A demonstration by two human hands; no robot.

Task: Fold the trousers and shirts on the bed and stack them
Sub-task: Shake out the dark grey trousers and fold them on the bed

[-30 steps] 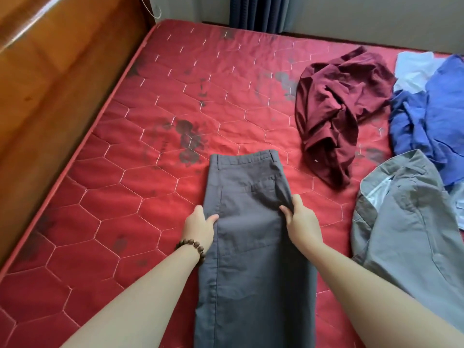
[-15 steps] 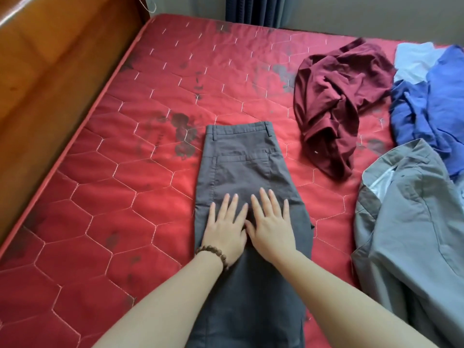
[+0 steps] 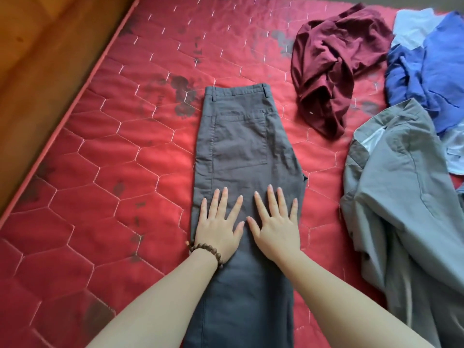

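Bed: a red quilted mattress (image 3: 105,172) with hexagon stitching and dark smudges carries all the clothing; a wooden board (image 3: 37,71) runs along its left edge.
Trousers: the dark grey trousers (image 3: 241,146) lie flat in the middle of the mattress, folded lengthwise leg on leg, waistband at the far end, back pocket facing up, legs running toward the person and out of the bottom of the view.
Left hand: the left hand (image 3: 219,227) lies palm down on the trousers below the pocket, fingers straight and spread, gripping nothing; a brown bead bracelet (image 3: 208,251) circles the wrist.
Right hand: the right hand (image 3: 275,228) lies flat just beside it, fingers likewise straight and spread, pressing the cloth, holding nothing.
Maroon shirt: a crumpled maroon shirt (image 3: 329,66) sits to the right of the waistband, apart from the trousers.
Grey garment: a lighter grey garment (image 3: 406,197) sprawls unfolded at the right, near the trousers but not touching them.
Blue cloth: a rumpled blue cloth (image 3: 431,71) lies at the far right with a white cloth (image 3: 411,23) beside it; the grey garment overlaps its near edge.
In the way: only the two forearms cross the trouser legs.
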